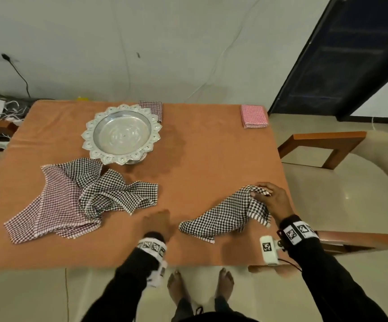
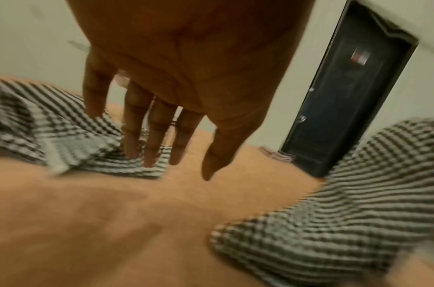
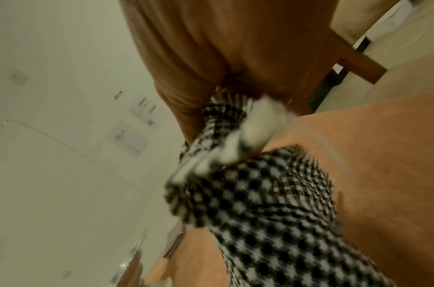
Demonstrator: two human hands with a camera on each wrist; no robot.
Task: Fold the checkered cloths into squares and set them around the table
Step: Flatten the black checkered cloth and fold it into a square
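A crumpled black-and-white checkered cloth (image 1: 225, 214) lies at the table's front right. My right hand (image 1: 267, 196) grips its far corner, and the right wrist view shows that cloth (image 3: 260, 194) bunched in the fingers. My left hand (image 1: 158, 221) hovers flat over the bare orange table between the two cloth groups, fingers straight (image 2: 159, 136) and holding nothing. To the left lies a heap: another black-and-white cloth (image 1: 118, 191) over a maroon checkered cloth (image 1: 53, 208). Folded squares sit at the far edge: a dark red one (image 1: 152, 108) and a pink one (image 1: 253, 116).
A silver scalloped tray (image 1: 120, 133) stands at the back left of the orange table (image 1: 211, 154). A wooden chair (image 1: 327, 145) is at the right side, a dark door (image 1: 341, 66) behind it. My bare feet (image 1: 200, 284) are at the front edge.
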